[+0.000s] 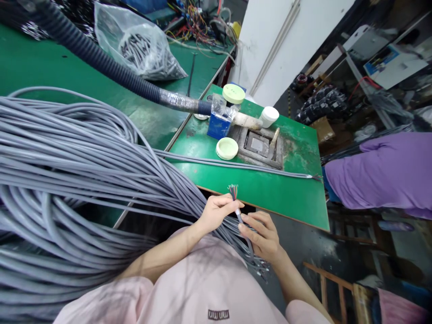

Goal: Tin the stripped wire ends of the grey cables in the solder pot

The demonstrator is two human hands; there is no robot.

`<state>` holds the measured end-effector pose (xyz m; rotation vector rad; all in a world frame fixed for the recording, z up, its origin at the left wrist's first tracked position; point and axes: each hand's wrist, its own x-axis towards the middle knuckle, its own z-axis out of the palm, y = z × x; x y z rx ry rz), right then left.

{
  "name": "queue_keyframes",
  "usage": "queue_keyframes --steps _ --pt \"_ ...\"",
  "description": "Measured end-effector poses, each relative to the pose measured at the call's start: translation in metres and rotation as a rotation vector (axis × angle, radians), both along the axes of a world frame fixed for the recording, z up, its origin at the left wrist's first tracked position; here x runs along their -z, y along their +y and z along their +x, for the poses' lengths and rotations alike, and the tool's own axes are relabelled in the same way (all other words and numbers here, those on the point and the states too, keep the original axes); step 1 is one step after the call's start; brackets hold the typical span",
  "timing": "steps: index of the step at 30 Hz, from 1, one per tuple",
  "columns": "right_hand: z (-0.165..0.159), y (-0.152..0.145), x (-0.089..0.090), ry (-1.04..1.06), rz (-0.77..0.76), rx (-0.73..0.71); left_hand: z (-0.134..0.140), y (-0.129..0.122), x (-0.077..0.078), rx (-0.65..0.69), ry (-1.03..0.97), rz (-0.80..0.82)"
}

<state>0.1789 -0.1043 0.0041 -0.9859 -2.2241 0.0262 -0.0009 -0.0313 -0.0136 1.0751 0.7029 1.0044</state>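
My left hand (221, 209) pinches the stripped end of a grey cable (240, 218), just below a fan of thin coloured wires (233, 191). My right hand (261, 234) has its fingers curled around the same cable a little lower, under a white band. More cable ends (261, 266) hang beneath the hands in front of my shirt. To the left, a large bundle of grey cables (84, 148) spreads over the bench. Two cables (232, 164) run from it across the green table, ending in bared wires near the right edge.
On the green table (297, 198) are a solder pot (259, 144) with a stick, a pale green dish (227, 148), a white cup (269, 116) and a blue box (218, 125). A ribbed hose (128, 76) hangs above. A person in purple (381, 175) is at right.
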Motion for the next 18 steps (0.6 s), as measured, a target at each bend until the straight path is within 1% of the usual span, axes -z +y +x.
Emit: queue_keyframes --steps 8,14,18 --pt "0.0 -0.003 0.005 0.04 -0.004 -0.003 0.005 -0.002 -0.002 -0.036 0.031 -0.036" --pt "0.003 -0.005 0.012 0.048 -0.037 0.011 0.007 -0.005 -0.001 -0.05 0.063 -0.032" --pt "0.004 -0.007 0.018 0.062 -0.049 -0.004 0.008 -0.004 -0.005 -0.062 0.073 -0.011"
